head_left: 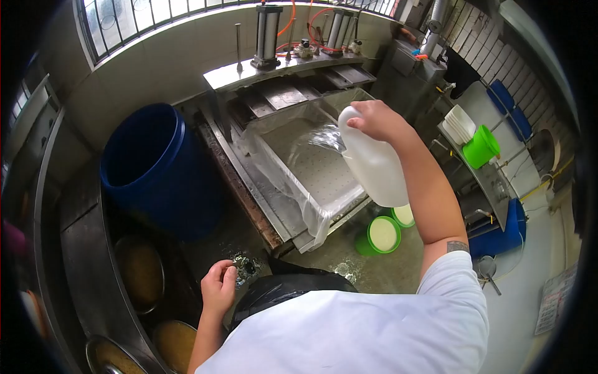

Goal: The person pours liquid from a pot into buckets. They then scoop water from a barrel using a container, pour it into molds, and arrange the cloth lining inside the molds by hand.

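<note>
My right hand (377, 119) is wrapped round the handle of a white plastic jug (377, 171), tilted over the press box at the centre. Clear water (325, 137) spills from the jug's open side into the metal box (298, 187). A thin, translucent liner (265, 165) drapes over the box's walls and hangs at its near corner; small holes dot the floor inside. My left hand (218, 285) hangs low near my waist, fingers curled in, with nothing visible in them.
A large blue barrel (146, 199) stands left of the press. Green buckets (377, 246) of pale liquid sit on the wet floor below the jug. Round metal pans (163, 280) line the left. Behind the box rise pneumatic cylinders (269, 37); a bright green bucket (481, 148) rests on the right counter.
</note>
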The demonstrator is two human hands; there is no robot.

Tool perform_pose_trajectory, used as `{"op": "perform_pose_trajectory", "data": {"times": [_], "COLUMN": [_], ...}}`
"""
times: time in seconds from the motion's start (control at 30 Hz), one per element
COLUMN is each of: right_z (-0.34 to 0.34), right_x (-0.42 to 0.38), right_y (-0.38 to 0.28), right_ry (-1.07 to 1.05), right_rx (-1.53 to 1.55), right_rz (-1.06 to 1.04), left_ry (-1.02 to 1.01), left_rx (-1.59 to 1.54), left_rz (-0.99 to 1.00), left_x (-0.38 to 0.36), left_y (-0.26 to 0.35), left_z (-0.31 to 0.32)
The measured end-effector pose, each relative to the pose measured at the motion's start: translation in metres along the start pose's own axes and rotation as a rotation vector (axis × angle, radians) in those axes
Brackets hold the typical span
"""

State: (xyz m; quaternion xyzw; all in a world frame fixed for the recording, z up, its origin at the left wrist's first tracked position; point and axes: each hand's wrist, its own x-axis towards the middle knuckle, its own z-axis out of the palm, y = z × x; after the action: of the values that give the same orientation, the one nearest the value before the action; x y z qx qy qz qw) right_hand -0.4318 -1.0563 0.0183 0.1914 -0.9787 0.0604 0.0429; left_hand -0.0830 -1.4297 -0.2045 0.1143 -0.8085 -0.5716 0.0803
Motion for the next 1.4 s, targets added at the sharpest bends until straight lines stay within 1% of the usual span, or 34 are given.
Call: {"op": "perform_pose_trajectory", "data": {"times": [0.13, 0.2, 0.23, 0.27, 0.3, 0.33, 0.37, 0.43, 0.5, 0.57, 0.63, 0.67, 0.7, 0.73, 0.77, 0.8, 0.83, 0.87, 0.9, 0.97, 1.03, 1.1, 1.17, 1.2, 1.27, 1.3, 1.37, 1.4], "right_z": [0.009, 0.021, 0.024, 0.029, 0.034, 0.033, 0.032, 0.043, 0.073, 0.113, 0.136, 0.144, 0.151, 0.152, 0.138, 0.116, 0.109, 0.086, 0.067, 0.045, 0.03, 0.036, 0.053, 0.049, 0.019, 0.021, 0.029, 0.027], "right_x": [-0.027, -0.052, -0.065, -0.079, -0.092, -0.107, -0.118, -0.126, -0.122, -0.1, -0.051, -0.015, 0.026, 0.061, 0.087, 0.097, 0.107, 0.101, 0.091, 0.068, 0.042, 0.014, 0.0, -0.014, -0.041, -0.039, -0.032, -0.024], "right_y": [0.009, 0.014, 0.01, 0.004, -0.002, -0.021, -0.046, -0.091, -0.13, -0.161, -0.19, -0.182, -0.166, -0.127, -0.095, -0.068, -0.03, -0.014, 0.001, 0.014, 0.015, 0.001, 0.003, -0.022, -0.094, -0.113, -0.149, -0.168], "right_ry": [0.016, 0.163, 0.161, 0.12, 0.078, -0.053, -0.182, -0.491, -0.683, -0.722, -0.727, -0.651, -0.577, -0.358, -0.312, -0.225, -0.142, -0.139, -0.135, -0.044, 0.039, 0.316, 0.501, 0.494, 0.408, 0.383, 0.82, 0.956], "right_rx": [-0.007, 0.148, 0.143, 0.161, 0.18, 0.213, 0.245, 0.197, 0.147, 0.11, -0.07, -0.142, -0.211, -0.204, -0.281, -0.316, -0.38, -0.377, -0.384, -0.286, -0.13, 0.083, 0.154, 0.167, 0.835, 0.853, 1.183, 1.272], "right_rz": [-0.023, -0.071, -0.075, -0.118, -0.161, -0.12, -0.079, -0.084, -0.185, -0.405, -0.388, -0.332, -0.27, -0.242, -0.072, 0.071, 0.168, 0.286, 0.338, 0.387, 0.326, 0.282, 0.094, 0.076, 0.275, 0.245, -0.069, -0.157], "left_ry": [0.009, 0.022, 0.038, 0.043, 0.068, 0.095, 0.102, 0.116, 0.107, 0.093, 0.056, 0.044, 0.035, 0.022, 0.015, 0.029, 0.029, 0.072, 0.118, 0.15, 0.21, 0.24, 0.256, 0.277, 0.26, 0.298, 0.222, 0.253], "left_rx": [0.036, 0.037, 0.04, 0.035, -0.005, -0.045, -0.047, -0.052, -0.046, -0.038, -0.056, -0.067, -0.061, -0.039, -0.02, -0.004, 0.0, -0.012, -0.025, -0.069, -0.195, -0.148, -0.168, -0.164, -0.1, -0.095, 0.004, 0.016], "left_rz": [-0.076, -0.092, -0.107, -0.108, -0.161, -0.214, -0.212, -0.204, -0.164, -0.126, 0.007, 0.069, 0.082, 0.12, 0.155, 0.147, 0.152, 0.073, -0.008, -0.041, -0.2, -0.185, -0.235, -0.242, -0.232, -0.247, -0.16, -0.171], "left_x": [-0.018, -0.024, -0.026, -0.027, -0.028, -0.029, -0.028, -0.024, -0.011, 0.003, 0.015, 0.016, 0.014, 0.011, 0.007, 0.001, -0.007, -0.016, -0.024, -0.039, -0.052, -0.058, -0.062, -0.062, -0.059, -0.058, -0.054, -0.051], "left_y": [-0.039, -0.049, -0.052, -0.055, -0.056, -0.058, -0.061, -0.064, -0.049, -0.029, -0.01, 0.002, 0.009, 0.014, 0.018, 0.017, 0.009, -0.003, -0.017, -0.045, -0.06, -0.063, -0.057, -0.054, -0.046, -0.037, -0.015, -0.005], "left_z": [-0.015, -0.022, -0.024, -0.027, -0.031, -0.034, -0.037, -0.042, -0.043, -0.038, -0.029, -0.028, -0.031, -0.034, -0.038, -0.043, -0.048, -0.053, -0.057, -0.063, -0.068, -0.071, -0.074, -0.073, -0.067, -0.064, -0.059, -0.057]}}
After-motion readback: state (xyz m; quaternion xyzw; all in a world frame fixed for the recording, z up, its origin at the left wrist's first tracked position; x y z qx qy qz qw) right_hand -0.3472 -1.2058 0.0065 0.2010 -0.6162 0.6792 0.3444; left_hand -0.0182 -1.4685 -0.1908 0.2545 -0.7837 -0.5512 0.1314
